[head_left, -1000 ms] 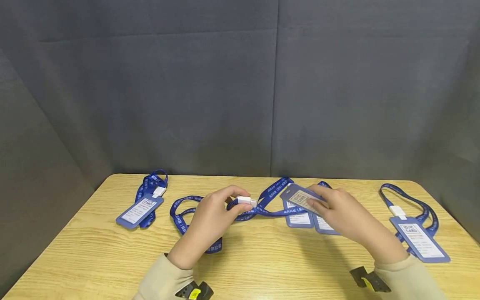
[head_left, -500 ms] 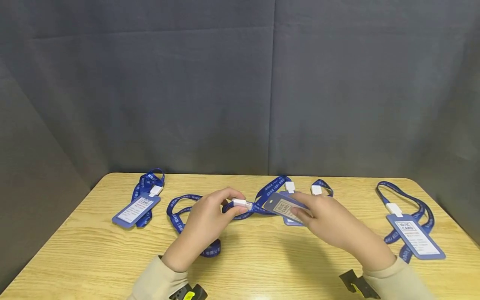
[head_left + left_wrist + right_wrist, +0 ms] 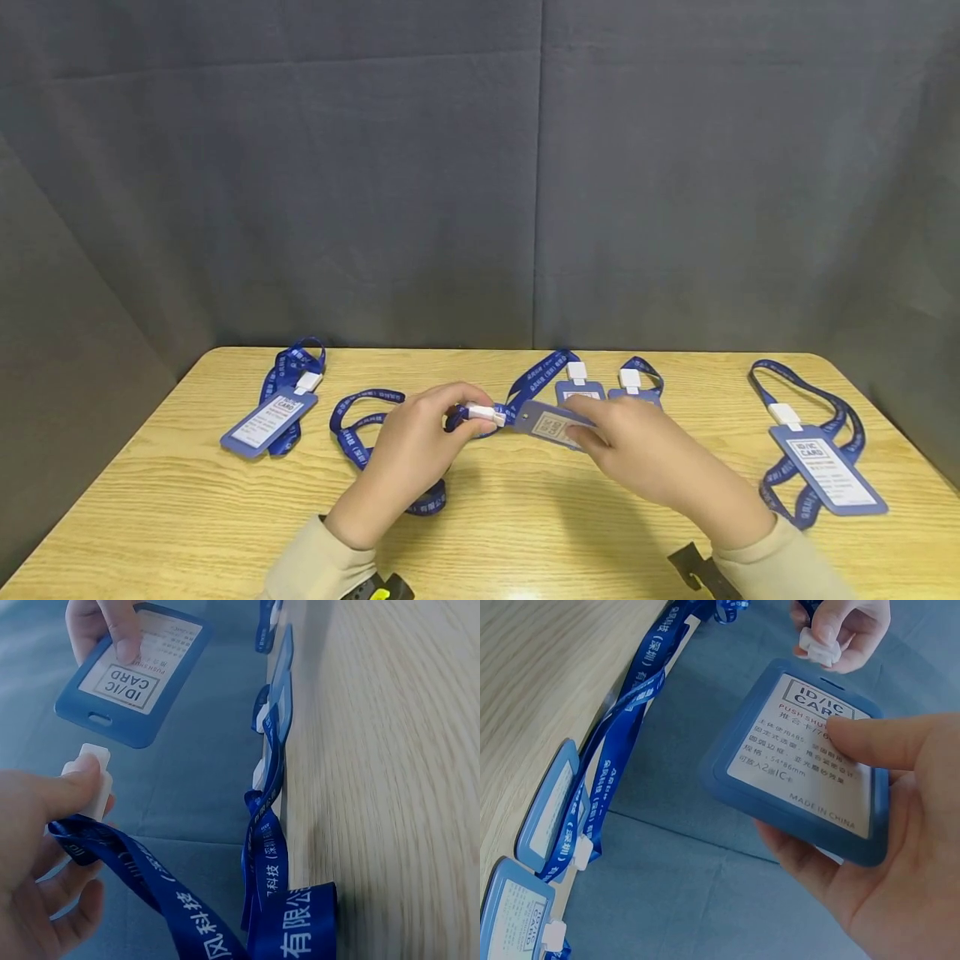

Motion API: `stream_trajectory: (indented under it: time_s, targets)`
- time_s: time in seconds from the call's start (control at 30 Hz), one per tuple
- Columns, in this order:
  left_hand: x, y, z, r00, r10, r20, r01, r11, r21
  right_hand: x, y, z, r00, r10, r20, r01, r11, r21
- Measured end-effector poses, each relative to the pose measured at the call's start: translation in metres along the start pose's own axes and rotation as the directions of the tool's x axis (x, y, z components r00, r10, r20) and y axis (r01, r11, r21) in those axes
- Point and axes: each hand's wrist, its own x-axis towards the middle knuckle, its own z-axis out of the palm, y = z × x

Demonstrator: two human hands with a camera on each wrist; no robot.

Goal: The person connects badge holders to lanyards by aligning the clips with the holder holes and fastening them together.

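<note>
My left hand (image 3: 423,433) pinches the white plastic clip (image 3: 96,784) of a blue lanyard (image 3: 187,907) between thumb and fingers. The strap trails from the clip down to the table. In my right hand (image 3: 637,442) is a blue badge holder (image 3: 802,761) with a white ID/IC card insert, the thumb on its face and the fingers behind. Its slotted end faces the clip. A small gap parts clip and slot in the left wrist view. Both are held above the table.
On the wooden table (image 3: 510,533), a badge with its lanyard (image 3: 270,423) lies at the left and another badge (image 3: 828,471) at the right. Two more clipped badges (image 3: 577,388) lie behind my right hand, partly hidden. A dark cloth backdrop (image 3: 375,183) stands behind.
My right hand has moved left with the badge holder, bringing its slotted end close to the clip. My left hand keeps its pinch and has hardly moved.
</note>
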Motion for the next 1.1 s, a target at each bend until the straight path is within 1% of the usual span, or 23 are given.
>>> stream_trajectory:
  time_s: [0.13,0.27,0.43,0.6,0.73,0.87,0.97,1.1]
  targets:
    - [-0.001,0.001,0.0,1.0,0.02,-0.006,-0.02,1.0,-0.002,0.0,-0.004,0.002,1.0,-0.005,0.005,0.005,1.0,0.006]
    - [-0.002,0.002,0.001,0.999,0.038,-0.004,-0.038,0.999,0.006,-0.001,-0.005,0.004,0.999,-0.031,-0.021,0.031,0.999,-0.017]
    - [-0.003,0.004,0.002,0.999,0.043,0.007,-0.043,0.999,0.007,-0.001,-0.007,0.005,0.997,-0.066,-0.038,0.065,0.997,-0.035]
    - [-0.003,0.005,0.003,0.999,0.036,0.017,-0.035,0.997,-0.061,-0.002,-0.009,0.003,0.996,-0.073,-0.058,0.068,0.995,-0.076]
    - [-0.003,0.007,0.004,0.999,0.022,0.048,-0.017,0.993,-0.115,-0.003,-0.01,0.001,0.997,-0.068,-0.047,0.065,0.995,-0.074]
    - [-0.004,0.009,0.005,0.996,-0.006,0.089,0.02,0.988,-0.156,-0.003,-0.011,0.0,0.997,-0.063,-0.042,0.06,0.996,-0.062]
    - [-0.005,0.01,0.006,0.995,-0.019,0.1,0.036,0.984,-0.174,-0.003,-0.011,0.001,0.997,-0.057,-0.042,0.055,0.997,-0.051]
    - [-0.007,0.011,0.011,0.995,-0.044,0.095,0.061,0.981,-0.186,-0.002,-0.012,0.002,0.998,-0.038,-0.041,0.037,0.999,-0.032]
